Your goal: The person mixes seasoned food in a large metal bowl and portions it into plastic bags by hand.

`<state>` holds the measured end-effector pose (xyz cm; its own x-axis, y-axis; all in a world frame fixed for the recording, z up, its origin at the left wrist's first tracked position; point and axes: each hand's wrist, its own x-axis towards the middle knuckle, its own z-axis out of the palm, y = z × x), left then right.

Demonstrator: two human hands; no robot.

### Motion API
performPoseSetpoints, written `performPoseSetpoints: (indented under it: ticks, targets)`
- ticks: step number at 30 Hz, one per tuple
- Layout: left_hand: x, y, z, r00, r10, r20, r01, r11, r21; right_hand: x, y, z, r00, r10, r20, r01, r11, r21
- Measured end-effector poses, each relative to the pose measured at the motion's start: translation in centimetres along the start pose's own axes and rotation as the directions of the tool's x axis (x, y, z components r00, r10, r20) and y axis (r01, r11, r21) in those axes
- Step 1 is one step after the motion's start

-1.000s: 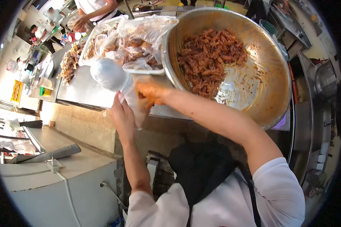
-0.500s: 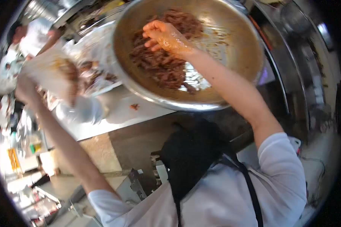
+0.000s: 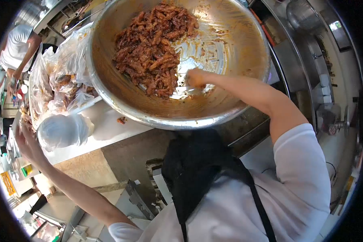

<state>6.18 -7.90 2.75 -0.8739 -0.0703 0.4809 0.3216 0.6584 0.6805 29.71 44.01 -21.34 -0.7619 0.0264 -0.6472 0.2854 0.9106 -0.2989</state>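
Note:
My right hand [image 3: 196, 78] is inside a large metal bowl [image 3: 157, 119], low over its bare, sauce-smeared bottom. Its fingers are curled in, and I cannot make out whether anything is in them. Just left of that hand lies a heap of reddish-brown, sauce-coated pieces [image 3: 153, 48] that look like chicken feet. My left hand [image 3: 27, 141] is at the far left with its fingers stretched out and nothing in them. Beside it, on the white table, sits a rounded stack wrapped in clear plastic [image 3: 62, 131].
Plastic bags [image 3: 60, 90] with brown food residue fill a tray behind the wrapped stack. A small food scrap [image 3: 122, 120] lies on the white table [image 3: 105, 135]. Another person [image 3: 18, 48] stands at the upper left. Metal counters and a steel bowl [image 3: 302, 16] line the right.
My left hand has let go of the sauce-stained plastic bag and moved lower. My right hand has gone from above the heap down to the bowl's bottom. The view has shifted.

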Motion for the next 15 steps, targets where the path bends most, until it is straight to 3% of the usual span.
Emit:
performPoseSetpoints:
  ticks: [2,3,4,6,7,9,10,11,12,14,15]
  targets:
    - [-1.7,-5.8,-0.4,0.966,0.223,0.129,-0.256,0.889,0.379,1.7,-0.4,-1.4,0.984,0.173,0.035,-0.176,0.944,0.278]
    - [-2.7,-8.6,0.3,0.913,0.363,0.185,-0.402,0.731,0.552,-0.5,-4.8,-2.9,0.954,0.285,-0.097,-0.211,0.863,0.458]
    - [-4.2,-7.2,2.2,0.855,0.511,0.084,-0.481,0.724,0.494,0.4,-6.6,-1.5,0.929,0.28,-0.241,-0.182,0.914,0.363]
    - [-4.3,-5.6,1.5,0.964,0.264,0.042,-0.256,0.863,0.435,3.0,-7.8,1.2,0.825,0.214,-0.523,-0.154,0.976,0.156]
    - [-4.0,-4.9,1.0,0.985,0.172,0.03,-0.168,0.887,0.431,3.4,-6.7,1.8,0.846,0.176,-0.504,-0.143,0.984,0.104]
    - [-3.5,-4.0,-1.0,0.991,0.132,-0.018,-0.103,0.844,0.526,3.4,-3.2,1.3,0.883,0.084,-0.462,-0.108,0.994,-0.026]
    - [-3.7,-3.8,-1.7,0.978,0.127,-0.167,-0.028,0.868,0.496,1.1,-3.1,-0.9,0.912,0.184,-0.365,-0.186,0.982,0.03]
    - [-1.8,-7.7,-4.3,0.888,0.367,-0.278,-0.158,0.81,0.564,0.7,-1.7,-0.9,0.91,0.161,-0.383,-0.132,0.986,0.102]
    - [-2.8,-3.3,-5.5,0.888,0.183,-0.422,-0.015,0.928,0.371,0.8,-0.8,-1.0,0.905,0.142,-0.4,-0.076,0.981,0.176]
    - [-4.9,5.3,-8.0,0.739,-0.215,-0.639,0.152,0.977,-0.152,-2.0,-4.8,-2.0,0.922,-0.059,-0.382,0.148,0.967,0.207]
    - [-4.5,5.2,-9.4,0.788,-0.188,-0.586,0.126,0.981,-0.146,-1.4,-6.5,-1.0,0.885,-0.214,-0.414,0.303,0.939,0.161]
